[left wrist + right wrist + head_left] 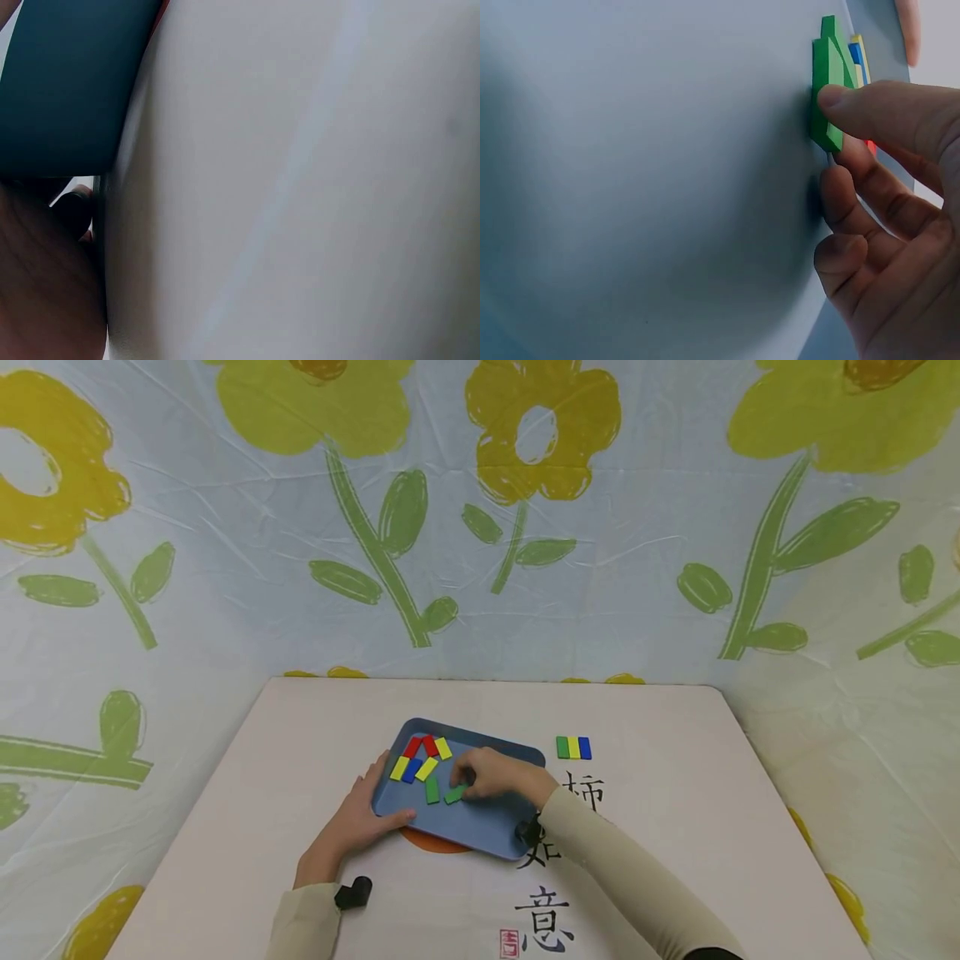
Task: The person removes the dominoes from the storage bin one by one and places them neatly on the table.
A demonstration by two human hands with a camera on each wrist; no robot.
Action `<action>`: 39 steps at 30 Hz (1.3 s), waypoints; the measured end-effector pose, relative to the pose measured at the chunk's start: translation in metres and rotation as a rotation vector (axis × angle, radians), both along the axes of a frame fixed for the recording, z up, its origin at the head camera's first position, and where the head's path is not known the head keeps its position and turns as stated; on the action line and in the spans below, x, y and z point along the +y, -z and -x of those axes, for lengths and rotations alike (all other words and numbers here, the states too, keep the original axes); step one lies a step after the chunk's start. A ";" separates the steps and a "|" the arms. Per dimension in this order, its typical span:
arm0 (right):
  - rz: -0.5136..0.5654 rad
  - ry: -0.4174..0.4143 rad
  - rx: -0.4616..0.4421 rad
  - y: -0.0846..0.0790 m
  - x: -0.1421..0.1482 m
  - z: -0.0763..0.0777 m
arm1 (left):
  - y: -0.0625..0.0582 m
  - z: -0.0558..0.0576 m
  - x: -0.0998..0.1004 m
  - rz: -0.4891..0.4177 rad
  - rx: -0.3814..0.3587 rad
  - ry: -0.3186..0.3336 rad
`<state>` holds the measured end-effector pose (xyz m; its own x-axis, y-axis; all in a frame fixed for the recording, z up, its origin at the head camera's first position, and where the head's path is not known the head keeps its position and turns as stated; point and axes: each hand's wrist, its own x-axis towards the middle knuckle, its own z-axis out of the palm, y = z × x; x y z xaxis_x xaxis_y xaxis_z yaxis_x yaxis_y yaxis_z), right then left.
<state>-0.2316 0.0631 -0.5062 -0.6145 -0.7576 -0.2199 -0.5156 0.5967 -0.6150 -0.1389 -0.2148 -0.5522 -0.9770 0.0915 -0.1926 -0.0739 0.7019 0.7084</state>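
Note:
A blue tray point(487, 827) lies at a slant on the table with several small red, yellow, blue and green blocks on its left half. My left hand point(362, 817) spreads along the tray's left side, fingers straight by the edge and thumb across the near rim. Over the middle of the tray, my right hand point(491, 774) pinches a green block point(826, 97) between thumb and forefinger, its other fingers loosely bent. Just left of that piece lies another green block point(432, 790). Beyond them sit a blue block point(412, 770), a yellow block point(427, 768) and a red block point(430, 746).
Right of the tray, a green block point(562, 747), a yellow block point(573, 747) and a blue block point(585, 747) stand side by side on the table point(660, 793). Black characters point(543, 920) mark the tabletop near the front. A flowered cloth point(600, 610) hangs behind.

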 end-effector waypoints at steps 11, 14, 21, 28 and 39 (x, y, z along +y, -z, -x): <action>-0.001 0.111 0.059 0.007 -0.001 0.008 | 0.001 0.000 0.000 0.002 -0.007 -0.003; 0.011 0.162 0.050 0.009 -0.002 0.008 | 0.000 0.000 0.000 0.011 -0.011 0.002; 0.037 0.217 -0.001 0.007 -0.005 0.007 | -0.003 -0.002 0.000 0.010 -0.001 0.010; 0.077 0.154 0.060 0.010 -0.001 0.010 | -0.003 -0.001 0.001 0.005 0.004 0.017; 0.070 0.112 0.011 0.014 0.006 0.008 | -0.001 -0.001 0.001 0.006 0.010 0.012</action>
<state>-0.2393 0.0695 -0.5203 -0.6981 -0.6975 -0.1617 -0.4552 0.6067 -0.6517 -0.1374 -0.2137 -0.5514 -0.9777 0.1023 -0.1836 -0.0583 0.7071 0.7047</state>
